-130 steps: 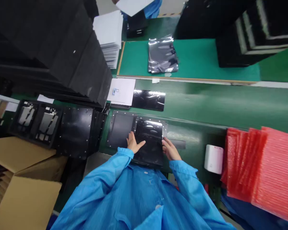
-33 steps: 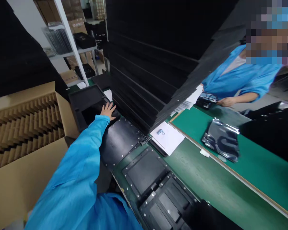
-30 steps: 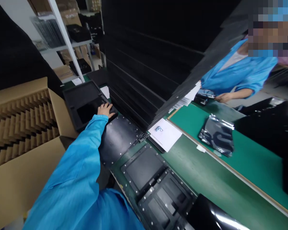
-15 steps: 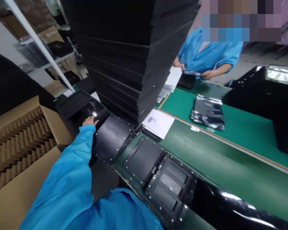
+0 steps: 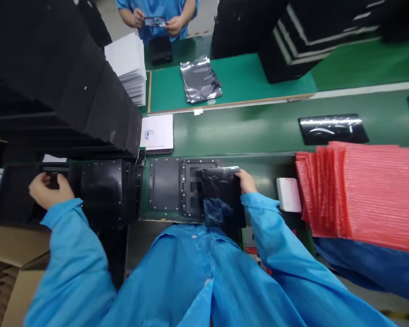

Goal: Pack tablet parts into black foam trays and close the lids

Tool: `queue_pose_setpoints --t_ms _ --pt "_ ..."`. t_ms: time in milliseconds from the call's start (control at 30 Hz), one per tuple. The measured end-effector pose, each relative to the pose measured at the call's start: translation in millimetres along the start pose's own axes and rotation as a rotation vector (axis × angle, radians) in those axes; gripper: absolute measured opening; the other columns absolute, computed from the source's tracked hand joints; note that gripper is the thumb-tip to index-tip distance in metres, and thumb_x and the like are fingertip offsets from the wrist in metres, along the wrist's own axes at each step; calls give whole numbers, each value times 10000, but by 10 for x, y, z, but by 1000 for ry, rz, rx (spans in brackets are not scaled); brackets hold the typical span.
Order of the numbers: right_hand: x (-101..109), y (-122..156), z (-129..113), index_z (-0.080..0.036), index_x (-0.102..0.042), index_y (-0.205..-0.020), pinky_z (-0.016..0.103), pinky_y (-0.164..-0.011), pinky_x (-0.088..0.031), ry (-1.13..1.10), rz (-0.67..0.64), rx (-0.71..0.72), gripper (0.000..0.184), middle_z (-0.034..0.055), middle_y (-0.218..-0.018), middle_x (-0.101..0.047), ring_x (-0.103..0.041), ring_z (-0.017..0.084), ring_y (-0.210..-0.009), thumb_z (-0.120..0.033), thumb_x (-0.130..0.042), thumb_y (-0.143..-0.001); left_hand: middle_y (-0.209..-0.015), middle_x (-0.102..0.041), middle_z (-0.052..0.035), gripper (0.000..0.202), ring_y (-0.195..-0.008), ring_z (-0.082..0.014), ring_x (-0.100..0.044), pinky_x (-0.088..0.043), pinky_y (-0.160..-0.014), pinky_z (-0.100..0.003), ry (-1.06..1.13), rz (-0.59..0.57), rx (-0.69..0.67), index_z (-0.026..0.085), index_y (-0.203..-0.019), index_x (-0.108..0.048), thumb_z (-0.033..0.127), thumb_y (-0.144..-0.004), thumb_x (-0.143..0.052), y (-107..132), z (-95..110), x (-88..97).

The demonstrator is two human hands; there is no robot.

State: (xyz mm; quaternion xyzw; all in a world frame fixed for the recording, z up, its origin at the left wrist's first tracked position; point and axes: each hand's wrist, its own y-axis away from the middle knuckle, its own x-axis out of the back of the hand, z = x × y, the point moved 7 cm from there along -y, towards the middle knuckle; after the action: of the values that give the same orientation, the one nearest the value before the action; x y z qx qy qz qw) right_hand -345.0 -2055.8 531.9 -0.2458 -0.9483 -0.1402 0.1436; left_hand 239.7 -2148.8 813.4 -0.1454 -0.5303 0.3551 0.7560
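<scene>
Black glossy panel (image 5: 220,186) is the main thing here: the right hand (image 5: 247,181) has it gripped by one edge, and it sits tilted up over the end of the riveted black fixture (image 5: 194,188) on the green belt (image 5: 259,136), with the blue coat reflected in it. The left hand (image 5: 51,190) is well off to the left, curled over some dark piece, but it's blurry, so I can't tell if it's really grasping that or just resting on it.

As for where things stand, the fixture's cut-out pockets that show look bare, another glossy panel (image 5: 332,129) lies flat further along the belt, and the big stack of black foam trays (image 5: 88,91) looks far from used up. On containers, the cardboard box (image 5: 17,254) low on the left has slotted dividers, though I can't make out anything in them. Silver bags (image 5: 200,79) sit on a green mat (image 5: 259,86), red bubble bags (image 5: 361,195) are piled on the right, and across the belt a co-worker's hands (image 5: 155,22) hold a small dark item.
</scene>
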Motion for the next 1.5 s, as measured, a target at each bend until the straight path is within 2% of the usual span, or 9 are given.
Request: queue_pose_setpoints --t_ms 67,200,367,467,667,767,1067,1333,1500 --pt "-435 -59 120 -183 -627 -771 358 -774 -498 -17 -48 -23 270 12 -748 -641 -596 202 -788 -421 -504 -810 -886 -596 -86 251 -814 -222 -590 -499 -750 -394 116 85 -140 128 -959 -575 318 -830 -473 458 485 93" --pt "-948 -141 156 -191 -629 -854 395 -804 -494 -3 -70 -26 252 35 -805 -652 -589 222 -819 -377 -477 -775 -910 -670 -84 237 -882 -204 -621 -500 -838 -343 269 -516 -494 167 -941 -637 335 -849 -498 1796 1143 -534" --pt "-828 -2 5 -188 -643 -1080 509 -930 -425 308 -35 103 365 128 -1013 -607 -536 313 -997 -352 -549 -768 -1413 -475 -150 701 -1340 -331 -380 -300 -1107 -525 14 -1243 -464 171 -1372 -445 486 -771 -621 3170 979 -1372" --pt "-737 332 11 -181 -607 -1200 547 -990 -383 609 -62 239 450 166 -1229 -506 -468 353 -1133 -294 -553 -768 -1540 -264 -161 897 -1439 -363 -157 -175 -1136 -598 -72 -1423 -497 128 -1459 -314 580 -745 -617 3559 901 -1559" --pt "-543 1236 441 -173 -509 -1323 525 -1061 -354 517 6 140 545 168 -1340 -445 -435 315 -1245 -437 -470 -848 -1573 -170 -112 740 -1460 -288 -110 -144 -1171 -528 -58 -1386 -513 99 -1496 -220 515 -906 -384 3648 934 -1684" --pt "-585 1468 564 -180 -542 -1295 537 -1075 -328 483 -5 85 568 170 -1428 -371 -402 339 -1288 -497 -499 -825 -1575 -155 -111 761 -1458 -304 -108 -147 -1166 -544 -75 -1342 -558 101 -1496 -223 536 -897 -398 3637 988 -1726" --pt "-546 1420 701 -185 -592 -1170 513 -1079 -329 231 157 -15 489 148 -1366 -464 -444 299 -1262 -435 -550 -752 -1566 -212 -97 735 -1450 -323 -140 -152 -1157 -569 -102 -1225 -689 148 -1484 -283 574 -895 -388 3581 1236 -1767" --pt "-500 1453 648 -186 -565 -1216 520 -1060 -357 340 103 91 493 152 -1352 -477 -453 296 -1259 -406 -490 -781 -1569 -169 -151 926 -1450 -356 -106 -121 -1145 -600 -55 -1263 -457 133 -1503 -214 667 -801 -500 3475 1322 -1817" --pt "-519 1510 665 -199 -542 -1246 540 -1056 -353 322 110 64 504 150 -1349 -477 -435 299 -1274 -425 -473 -801 -1585 -144 -102 731 -1458 -336 -77 -86 -1151 -592 111 -1336 -667 263 -1470 -317 549 -838 -545 3614 1435 -1717"
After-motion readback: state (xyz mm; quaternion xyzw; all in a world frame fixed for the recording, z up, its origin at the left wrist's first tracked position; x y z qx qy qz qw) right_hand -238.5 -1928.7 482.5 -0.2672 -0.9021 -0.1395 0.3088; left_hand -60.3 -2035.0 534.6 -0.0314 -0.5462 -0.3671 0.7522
